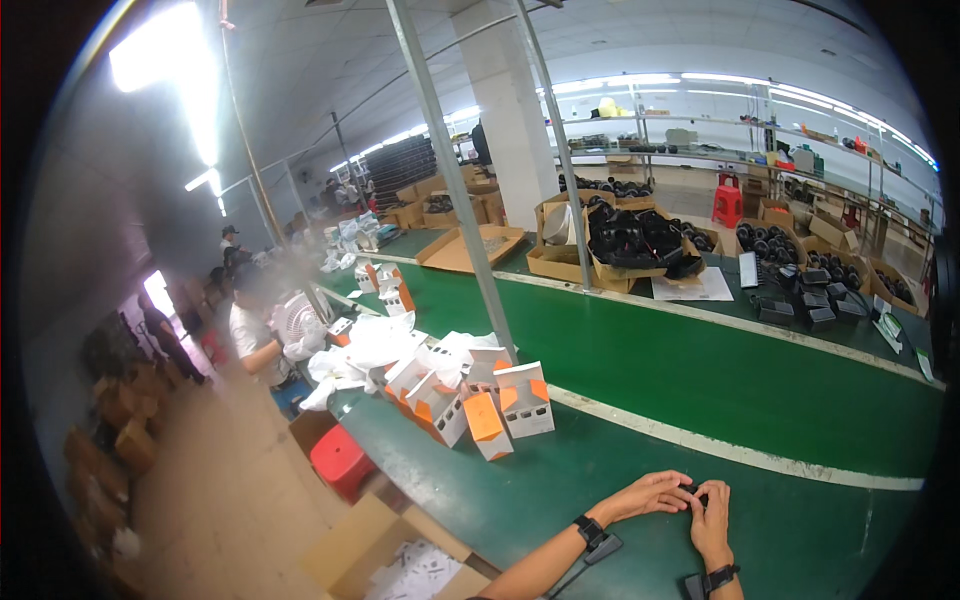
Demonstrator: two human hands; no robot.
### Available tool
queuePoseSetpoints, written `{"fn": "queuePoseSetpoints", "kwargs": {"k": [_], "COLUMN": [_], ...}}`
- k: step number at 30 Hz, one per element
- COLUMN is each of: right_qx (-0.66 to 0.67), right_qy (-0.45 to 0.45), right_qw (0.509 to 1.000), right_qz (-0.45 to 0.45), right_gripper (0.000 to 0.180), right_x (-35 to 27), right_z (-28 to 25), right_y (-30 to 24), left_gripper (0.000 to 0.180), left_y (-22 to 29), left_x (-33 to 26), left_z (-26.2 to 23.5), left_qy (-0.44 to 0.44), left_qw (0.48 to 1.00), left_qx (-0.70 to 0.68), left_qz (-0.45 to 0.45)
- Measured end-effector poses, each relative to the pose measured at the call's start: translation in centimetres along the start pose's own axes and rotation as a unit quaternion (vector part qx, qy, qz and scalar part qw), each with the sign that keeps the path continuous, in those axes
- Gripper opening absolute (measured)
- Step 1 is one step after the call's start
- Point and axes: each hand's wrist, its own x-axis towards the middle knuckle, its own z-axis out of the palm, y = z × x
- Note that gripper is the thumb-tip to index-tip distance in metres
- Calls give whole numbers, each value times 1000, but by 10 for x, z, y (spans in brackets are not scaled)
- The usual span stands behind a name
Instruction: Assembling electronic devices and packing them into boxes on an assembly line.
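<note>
Over the green desk [800, 545], your L hand [640, 497] & R hand [712, 525] meet; fingers [664, 481] of both bent in, nearly closed, w/ small black part [689, 489] pinched btwn them, shape mostly hidden. Black strap on each wrist. Orange/white boxes [487, 425] stand to your L, well apart from hands; white bags [375, 340] just behind. Red stool [340, 462] + open carton [345, 540] w/ white pcs beside desk.

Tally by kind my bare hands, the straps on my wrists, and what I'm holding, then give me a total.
Hands: 2, the left hand and the right hand
Black wrist straps: 2, one on each wrist
Small black item held between both: 1 visible
Total: 5
</note>
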Motion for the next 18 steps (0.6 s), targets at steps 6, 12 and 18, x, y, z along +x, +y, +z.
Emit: {"fn": "queuePoseSetpoints", "kwargs": {"k": [6,12,18], "right_qx": [-10,0,4], "right_qy": [-11,13,17], "right_qw": [1000,1000,1000], "right_qz": [-2,22,9], "right_gripper": [16,15,17], "right_x": [-1,0,-1], "right_z": [1,3,3], "right_y": [6,2,3], "left_gripper": [44,45,45], "left_y": [-1,-2,-1], "left_x": [1,1,1], "left_z": [-2,-4,-3], "left_qy": [-4,-7,-12], "left_qw": [1000,1000,1000], "left_qx": [-1,-10,-7], "left_qz": [-1,8,11]}}
